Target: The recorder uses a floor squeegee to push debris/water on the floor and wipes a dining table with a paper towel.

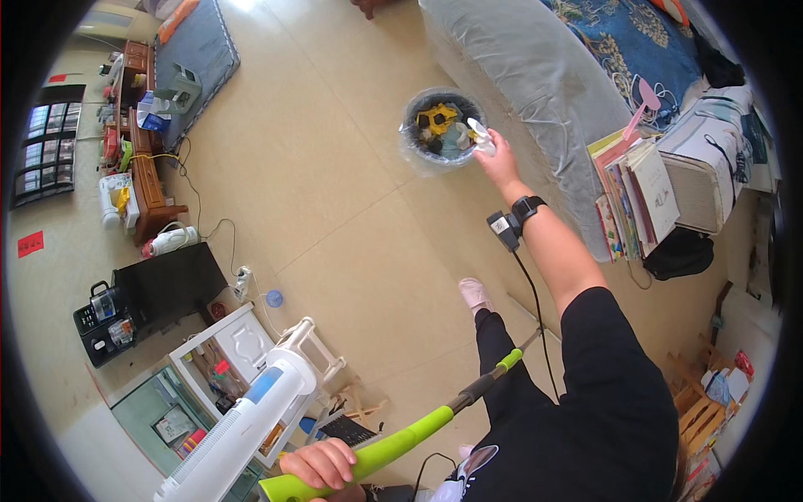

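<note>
My left hand is closed around the lime-green handle of a long pole near the bottom of the view. The pole slants up to the right across my leg; its far end is partly hidden. My right hand reaches out and holds a crumpled white tissue at the right rim of a round trash bin. The bin has a clear plastic liner and holds yellow wrappers and other waste. A black device with a cable is strapped to my right wrist.
A plastic-covered bed or sofa side stands right of the bin, with upright books beside it. A white tower fan, a white step stool and a power strip are at the left. A cable hangs from my wrist past my leg.
</note>
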A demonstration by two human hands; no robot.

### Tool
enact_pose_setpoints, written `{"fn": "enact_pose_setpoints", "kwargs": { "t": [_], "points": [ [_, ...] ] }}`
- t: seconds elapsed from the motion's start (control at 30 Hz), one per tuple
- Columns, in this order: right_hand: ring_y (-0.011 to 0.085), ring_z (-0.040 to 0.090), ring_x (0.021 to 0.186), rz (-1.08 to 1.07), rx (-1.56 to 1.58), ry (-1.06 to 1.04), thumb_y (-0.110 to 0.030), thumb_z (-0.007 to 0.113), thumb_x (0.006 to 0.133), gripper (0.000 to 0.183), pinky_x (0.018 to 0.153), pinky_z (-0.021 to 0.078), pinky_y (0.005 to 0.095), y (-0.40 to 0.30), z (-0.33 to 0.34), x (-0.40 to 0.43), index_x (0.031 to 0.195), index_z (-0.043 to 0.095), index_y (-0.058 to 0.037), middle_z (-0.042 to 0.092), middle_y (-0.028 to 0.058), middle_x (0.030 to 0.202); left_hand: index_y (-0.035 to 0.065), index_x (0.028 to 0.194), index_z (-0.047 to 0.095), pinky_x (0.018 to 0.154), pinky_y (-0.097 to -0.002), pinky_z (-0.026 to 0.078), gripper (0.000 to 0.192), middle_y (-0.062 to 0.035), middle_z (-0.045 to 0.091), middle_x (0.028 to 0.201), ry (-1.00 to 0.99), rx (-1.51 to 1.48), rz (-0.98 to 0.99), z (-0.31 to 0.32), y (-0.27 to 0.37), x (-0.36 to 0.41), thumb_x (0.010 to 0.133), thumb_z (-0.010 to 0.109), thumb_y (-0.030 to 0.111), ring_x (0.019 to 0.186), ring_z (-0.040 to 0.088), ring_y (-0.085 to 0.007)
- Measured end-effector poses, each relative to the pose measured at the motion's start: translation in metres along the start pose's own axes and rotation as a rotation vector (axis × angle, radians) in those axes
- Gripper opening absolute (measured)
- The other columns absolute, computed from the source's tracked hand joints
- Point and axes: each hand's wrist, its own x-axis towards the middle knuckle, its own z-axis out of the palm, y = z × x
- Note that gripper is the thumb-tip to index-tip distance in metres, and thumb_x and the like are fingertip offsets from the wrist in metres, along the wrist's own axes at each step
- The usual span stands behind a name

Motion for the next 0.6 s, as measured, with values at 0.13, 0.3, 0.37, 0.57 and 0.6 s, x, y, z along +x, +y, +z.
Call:
{"fn": "enact_pose_setpoints", "kwargs": {
  "t": [0.13, 0.3, 0.37, 0.57, 0.6],
  "points": [
    [0.0324, 0.041, 0.104, 0.082, -0.139, -0.175, -0.03, 0.062, 0.061, 0.068, 0.089, 0.0322, 0.0342, 0.029, 0.013, -0.011, 0.115, 0.036, 0.0021, 0.043, 0.0238, 0.109, 0.0111, 0.069, 0.042, 0.058, -0.0278, 0.033, 0.025, -0.0008, 0.043, 0.06, -0.018, -0.004, -0.059, -0.005, -0.004, 0.017, 0.065, 0.065, 0.022, 0.056, 0.041, -0.0144],
    [0.0324, 0.043, 0.102, 0.174, -0.371, -0.513, -0.031, 0.057, 0.064, 0.055, 0.086, 0.0351, 0.0361, 0.078, -0.025, -0.086, 0.108, 0.045, 0.0009, 0.046, 0.0217, 0.107, 0.0105, 0.071, 0.042, 0.058, -0.0283, 0.033, 0.027, -0.0013, 0.043, 0.061, 0.019, 0.053, -0.123, 0.011, 0.004, 0.017, 0.064, 0.065, 0.023, 0.057, 0.041, -0.0147],
    [0.0321, 0.048, 0.095, 0.217, -0.531, -0.65, -0.026, 0.055, 0.065, 0.043, 0.081, 0.039, 0.0366, 0.081, -0.071, -0.121, 0.099, 0.051, 0.0, 0.051, 0.0207, 0.1, 0.0103, 0.071, 0.042, 0.058, -0.0286, 0.033, 0.029, -0.0014, 0.043, 0.061, -0.082, 0.094, -0.155, 0.011, 0.007, 0.013, 0.063, 0.066, 0.024, 0.058, 0.041, -0.015],
    [0.0312, 0.053, 0.086, 0.237, -0.604, -0.837, -0.022, 0.051, 0.066, 0.034, 0.076, 0.0414, 0.037, 0.054, -0.168, -0.235, 0.092, 0.056, -0.0013, 0.056, 0.0192, 0.091, 0.0069, 0.086, 0.039, 0.066, -0.0323, 0.04, 0.044, -0.0058, 0.045, 0.067, -0.368, 0.059, -0.093, -0.008, 0.014, -0.021, 0.063, 0.066, 0.034, 0.063, 0.046, -0.0186],
    [0.0312, 0.053, 0.086, 0.249, -0.602, -0.789, -0.022, 0.051, 0.066, 0.034, 0.076, 0.0414, 0.037, 0.046, -0.181, -0.253, 0.092, 0.056, -0.0013, 0.056, 0.0192, 0.091, 0.0067, 0.087, 0.039, 0.067, -0.0325, 0.04, 0.048, -0.0058, 0.044, 0.069, -0.38, 0.072, -0.065, -0.001, 0.016, -0.025, 0.064, 0.064, 0.041, 0.066, 0.046, -0.0183]
  ]
}}
